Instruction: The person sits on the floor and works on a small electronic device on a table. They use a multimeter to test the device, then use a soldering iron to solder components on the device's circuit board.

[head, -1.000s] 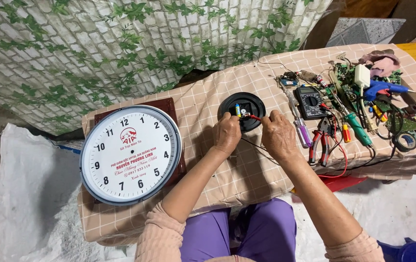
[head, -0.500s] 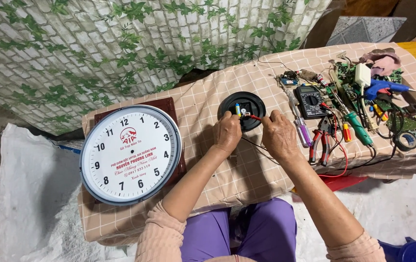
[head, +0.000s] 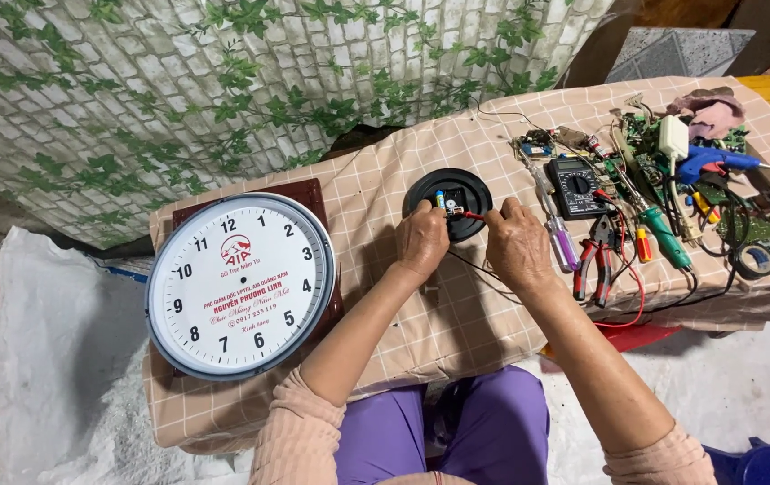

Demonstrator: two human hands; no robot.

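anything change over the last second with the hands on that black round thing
Nothing visibly changed. The left hand and right hand rest at the near edge of the black round clock back, the right one holding a red probe to the mechanism at its middle, as before. The white wall clock, multimeter and pliers lie where they were.

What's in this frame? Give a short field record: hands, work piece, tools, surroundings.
left hand: rests on the near rim of the black round disc, fingers at its centre
right hand: pinches a red probe tip at the disc
work piece: black round disc with a small module in the middle
beside it: white wall clock, face up, to the left
tools on the right: multimeter, red-handled pliers, purple screwdriver, blue glue gun
surface: checked cloth over a table
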